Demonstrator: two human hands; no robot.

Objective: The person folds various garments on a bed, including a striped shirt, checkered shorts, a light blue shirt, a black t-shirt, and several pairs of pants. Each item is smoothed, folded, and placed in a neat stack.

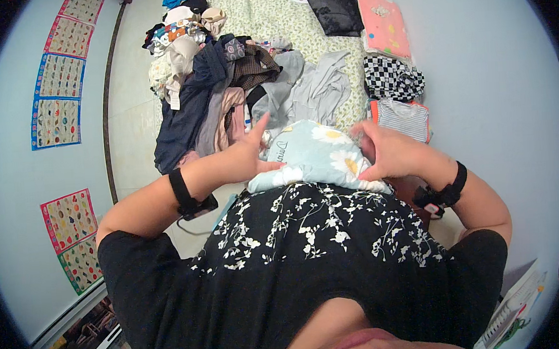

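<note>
A light-blue garment [302,149] with white daisies and printed lettering lies bunched at the bed's near edge, right against my body. My left hand [251,152] is at its left side, thumb and index finger spread, the thumb tip touching or just over the cloth. At the right side my right hand [388,151] curves in a C shape, its thumb at the lower edge and its fingers apart from the thumb. Some fingers of both hands are hidden. Just beyond the garment lies a crumpled light-grey garment [320,93].
Left on the patterned bedsheet [260,12], dark-blue trousers [184,113] top a mixed clothes heap. Along the right edge lie a folded striped garment [403,119], a checkered garment [391,79], a pink folded item [383,24] and a black one [334,10]. Walls flank both sides.
</note>
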